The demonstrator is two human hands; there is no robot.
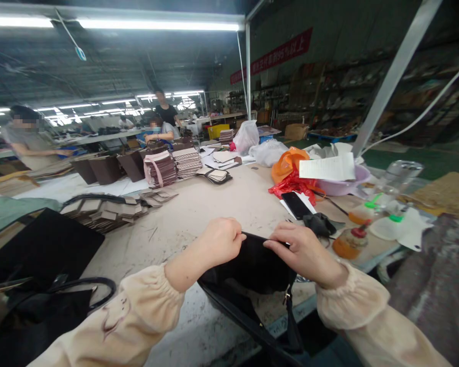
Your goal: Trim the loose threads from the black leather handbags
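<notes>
A black bag [252,270] with its mouth spread open lies at the near edge of the worktable, close to my body. My left hand [224,239] is closed on the far rim of the bag, its fingertips folded over the edge. A short way to the right, my right hand [300,250] pinches the same rim between thumb and fingers. A zipper pull [286,295] hangs at the bag's right side. The inside is dark, so its contents cannot be made out.
More black bags [42,250] lie at the left. Stacks of brown panels [160,168] line the table's far side. At the right are a phone [296,205], an orange-filled bottle [350,242] and a purple basin [344,186]. Several people work beyond the table.
</notes>
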